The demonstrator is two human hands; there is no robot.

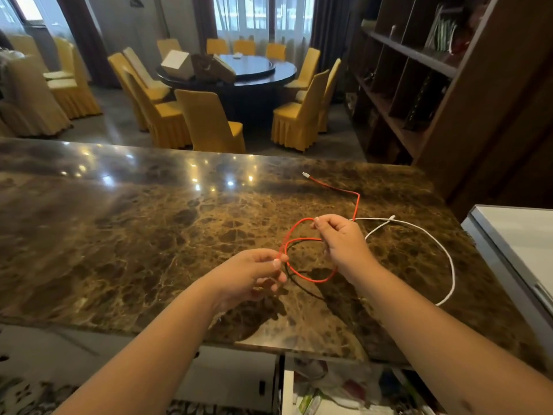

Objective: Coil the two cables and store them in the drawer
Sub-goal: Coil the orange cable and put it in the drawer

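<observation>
A thin red cable hangs in loops between both hands above the brown marble counter. My left hand pinches the loops at their left side. My right hand pinches the cable at the top of a loop. The cable's free end with a white plug trails away over the counter. A white cable lies in a wide open arc on the counter to the right of my right hand. Below the counter's near edge an open drawer shows several mixed items.
A white appliance top borders the counter at the right. Dark wooden shelving stands behind it. Beyond the counter are a round dining table and several yellow-covered chairs.
</observation>
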